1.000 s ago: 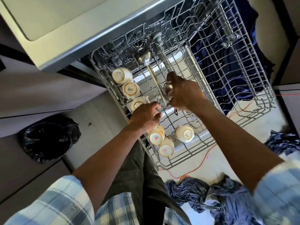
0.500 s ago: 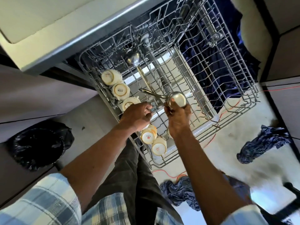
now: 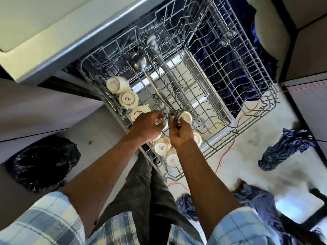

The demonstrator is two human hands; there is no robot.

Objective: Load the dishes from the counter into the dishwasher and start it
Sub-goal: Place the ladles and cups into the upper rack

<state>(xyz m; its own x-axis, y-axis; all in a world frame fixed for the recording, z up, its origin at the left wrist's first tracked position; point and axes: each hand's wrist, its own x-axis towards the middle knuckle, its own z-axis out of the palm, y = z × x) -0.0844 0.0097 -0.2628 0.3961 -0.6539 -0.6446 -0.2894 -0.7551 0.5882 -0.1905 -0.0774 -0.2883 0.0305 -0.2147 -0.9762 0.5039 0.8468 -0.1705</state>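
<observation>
Since half a second ago the small steel ladle [image 3: 184, 115] has dropped a little lower over the rack, and the right hand [image 3: 180, 131] has turned palm-up beneath its bowl. Right fingers [image 3: 172, 121] are curled on that ladle, with its handle angling up-left over the wires. Left hand [image 3: 146, 126] is just beside it, fingers pinched narrow at the rack wire or the handle end; can't tell which.

Upper rack [image 3: 230, 96] is pulled out. Along its left edge sit inverted cups: three [image 3: 128, 98] above the hands, more [image 3: 161, 146] below them. A bigger ladle [image 3: 141, 62] already lies along the middle.

Judgement: cups done, utensils in progress. The right half of the rack is bare. Desk with remaining dishes is not in view, so what's left is unknown. Still to do: push the rack in, shut the door, start.

A bin with a black liner [image 3: 40, 161] and blue cloths [image 3: 286, 149] are on the floor.
</observation>
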